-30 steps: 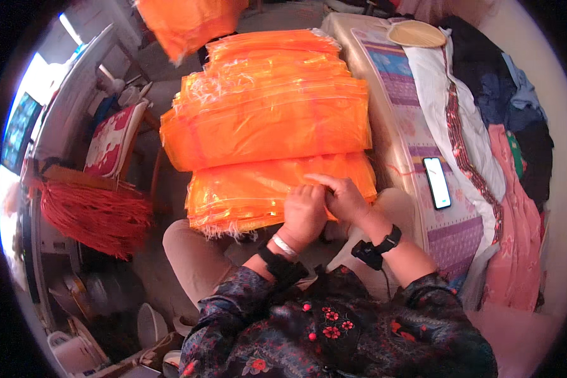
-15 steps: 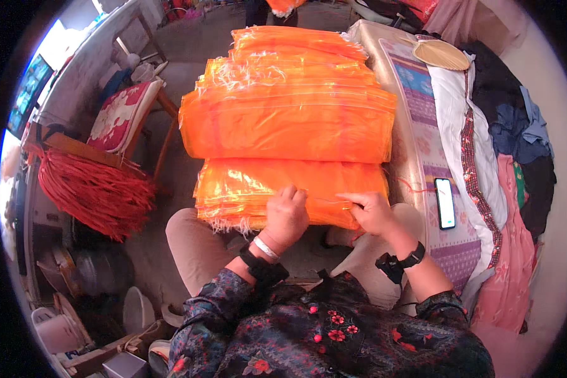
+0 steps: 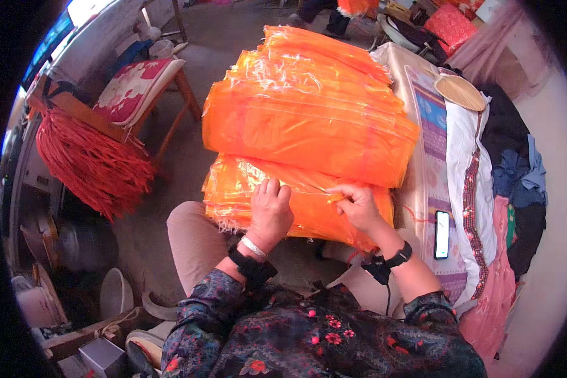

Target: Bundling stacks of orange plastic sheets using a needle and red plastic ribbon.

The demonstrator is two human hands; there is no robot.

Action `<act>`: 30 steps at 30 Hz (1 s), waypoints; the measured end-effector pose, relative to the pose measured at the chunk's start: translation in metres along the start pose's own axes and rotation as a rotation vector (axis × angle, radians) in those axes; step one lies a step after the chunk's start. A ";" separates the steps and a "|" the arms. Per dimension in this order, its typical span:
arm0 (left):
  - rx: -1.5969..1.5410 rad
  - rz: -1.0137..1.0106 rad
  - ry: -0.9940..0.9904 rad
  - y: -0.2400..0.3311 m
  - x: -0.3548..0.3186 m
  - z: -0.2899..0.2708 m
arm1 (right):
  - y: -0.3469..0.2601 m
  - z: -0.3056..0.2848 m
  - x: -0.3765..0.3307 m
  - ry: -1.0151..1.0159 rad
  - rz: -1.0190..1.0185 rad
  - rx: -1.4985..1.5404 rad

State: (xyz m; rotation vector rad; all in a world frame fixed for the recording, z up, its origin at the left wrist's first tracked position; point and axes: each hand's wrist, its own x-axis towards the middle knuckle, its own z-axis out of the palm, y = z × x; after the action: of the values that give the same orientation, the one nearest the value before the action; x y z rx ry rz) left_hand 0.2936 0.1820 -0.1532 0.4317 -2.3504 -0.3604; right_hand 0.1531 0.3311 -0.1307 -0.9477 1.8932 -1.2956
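Observation:
A near pile of thin, shiny orange bags [image 3: 233,189] with frayed white edge threads lies in front of me, over my knees. My right hand [image 3: 359,208] pinches a small bunched edge of the top orange bag between thumb and forefinger. Closed with its knuckles up, my left hand [image 3: 271,214] rests over the same pile, left of the right one. What its fingers hold is hidden under the hand. Just beyond rises a taller pile of folded orange bags [image 3: 315,138], its layers stepped back.
To the left, red strands [image 3: 94,164] hang from a wooden bar beside a cushioned chair [image 3: 132,88]. A bed-like surface at the right carries a phone [image 3: 441,234], a woven fan [image 3: 460,92] and clothes [image 3: 510,170]. Part of another person [image 3: 334,16] shows at the far edge.
The view has shifted, so the piles sit tilted and further right. My right hand has lifted a bunched orange edge; its forefinger was stretched along the bag before. My left hand stays closed.

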 end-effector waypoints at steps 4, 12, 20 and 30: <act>-0.108 -0.061 -0.019 0.002 -0.001 -0.001 | -0.009 -0.003 0.003 -0.077 0.050 -0.276; -0.244 0.011 0.034 0.016 0.005 0.016 | 0.003 0.042 0.051 -0.074 -0.357 -0.121; 0.253 -0.118 0.084 -0.042 -0.005 -0.016 | 0.001 0.040 0.051 -0.108 -0.032 0.024; -0.040 -0.083 0.006 -0.067 -0.003 -0.013 | 0.001 0.051 0.057 0.003 -0.132 -0.391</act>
State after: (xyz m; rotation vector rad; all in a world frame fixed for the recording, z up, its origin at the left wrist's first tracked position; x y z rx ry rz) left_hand 0.3187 0.1210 -0.1708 0.5123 -2.3199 -0.4435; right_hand 0.1645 0.2587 -0.1537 -1.2850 2.1620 -1.0132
